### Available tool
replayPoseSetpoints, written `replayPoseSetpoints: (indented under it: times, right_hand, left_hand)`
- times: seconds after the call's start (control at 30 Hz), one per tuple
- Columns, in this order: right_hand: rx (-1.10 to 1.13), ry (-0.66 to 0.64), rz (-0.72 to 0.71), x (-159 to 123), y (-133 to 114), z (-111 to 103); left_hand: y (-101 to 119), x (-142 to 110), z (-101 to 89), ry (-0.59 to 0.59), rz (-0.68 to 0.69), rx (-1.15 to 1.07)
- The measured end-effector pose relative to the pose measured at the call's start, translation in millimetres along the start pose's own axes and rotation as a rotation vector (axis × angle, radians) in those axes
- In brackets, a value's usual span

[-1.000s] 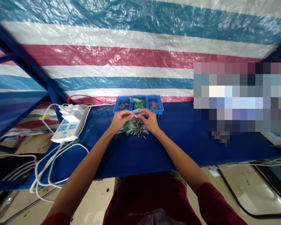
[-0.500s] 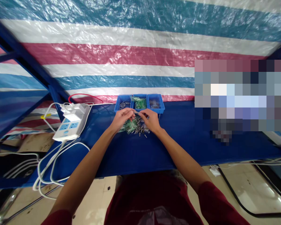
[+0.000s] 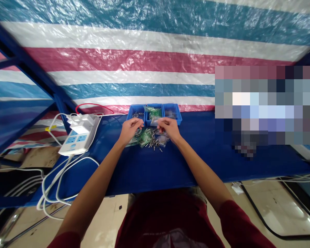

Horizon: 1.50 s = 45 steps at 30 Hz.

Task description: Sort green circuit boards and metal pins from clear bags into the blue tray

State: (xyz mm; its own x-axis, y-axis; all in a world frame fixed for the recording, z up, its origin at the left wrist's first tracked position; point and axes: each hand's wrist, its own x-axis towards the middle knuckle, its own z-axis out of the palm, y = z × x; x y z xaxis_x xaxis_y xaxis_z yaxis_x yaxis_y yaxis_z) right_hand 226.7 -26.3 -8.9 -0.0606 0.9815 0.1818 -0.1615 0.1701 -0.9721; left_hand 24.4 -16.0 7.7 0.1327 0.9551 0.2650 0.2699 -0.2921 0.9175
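Note:
Both hands work over a small heap of green circuit boards (image 3: 144, 136) and loose metal pins (image 3: 155, 143) on the blue table (image 3: 150, 165). My left hand (image 3: 129, 129) hovers at the heap's left side with its fingers curled; what it holds, if anything, is too small to name. My right hand (image 3: 169, 128) is pinched on a small clear plastic bag (image 3: 155, 121), lifted just in front of the blue trays.
Three joined blue trays (image 3: 155, 112) with pins and green parts stand behind the heap. A white power strip (image 3: 79, 132) with plugs and white cables (image 3: 54, 186) lies at the left. A striped tarp forms the back wall. A blurred area covers the right.
The hands, joined over the heap before, have drawn apart. The right hand rose toward the trays with the clear bag; the left hand moved slightly left.

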Motion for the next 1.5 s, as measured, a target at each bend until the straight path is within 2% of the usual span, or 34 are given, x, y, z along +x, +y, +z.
replayPoseSetpoints:
  times: [0.07, 0.13, 0.33, 0.43, 0.53, 0.63, 0.73, 0.83, 0.93, 1.1, 1.23, 1.5]
  right_hand:
    - [0.074, 0.149, -0.017, 4.3, -1.5, -4.0]
    - [0.112, 0.239, -0.013, 6.9, -2.5, -7.3]
    - [0.021, 0.268, -0.06, 7.2, 5.1, -12.1]
    - [-0.177, 0.231, -0.041, 6.9, 8.9, -12.7]
    - [-0.491, 0.144, -0.05, 4.6, 2.4, -14.5]
    - [-0.834, -0.076, -0.131, -5.3, -10.5, -19.2]
    - [-1.084, -0.306, -0.227, -25.5, -14.9, -25.2]
    - [-1.231, -0.411, -0.28, -47.5, -4.3, -29.3]
    - [-1.316, -0.491, -0.259, -58.0, 11.4, -29.5]
    - [-1.381, -0.528, -0.207, -53.0, 22.7, -24.6]
    - [-1.399, -0.517, -0.177, -49.3, 23.5, -21.4]
    - [-1.41, -0.441, -0.112, -46.5, 26.3, -12.7]
  left_hand:
    - [-2.6, 0.9, -0.7, 0.004, 0.007, 0.023]
    - [-4.6, 0.9, -0.4, -0.006, 0.024, 0.059]
    - [-7.3, -2.2, 1.2, -0.025, 0.07, 0.145]
    - [-4.5, -3.0, 0.5, -0.045, 0.095, 0.221]
    - [0.9, -2.8, -1.2, -0.118, 0.143, 0.347]
    - [4.3, -6.7, -5.4, -0.288, 0.206, 0.497]
    - [1.9, -19.3, -13.7, -0.421, 0.22, 0.668]
    - [-7.2, -36.8, -22.8, -0.495, 0.185, 0.81]
    - [-19.1, -49.6, -24.6, -0.549, 0.139, 0.925]
    - [-33.4, -50.5, -8.2, -0.528, 0.106, 0.952]
    - [-39.8, -43.5, 5.6, -0.527, 0.15, 0.891]
    - [-43.5, -39.9, 10.9, -0.511, 0.175, 0.8]
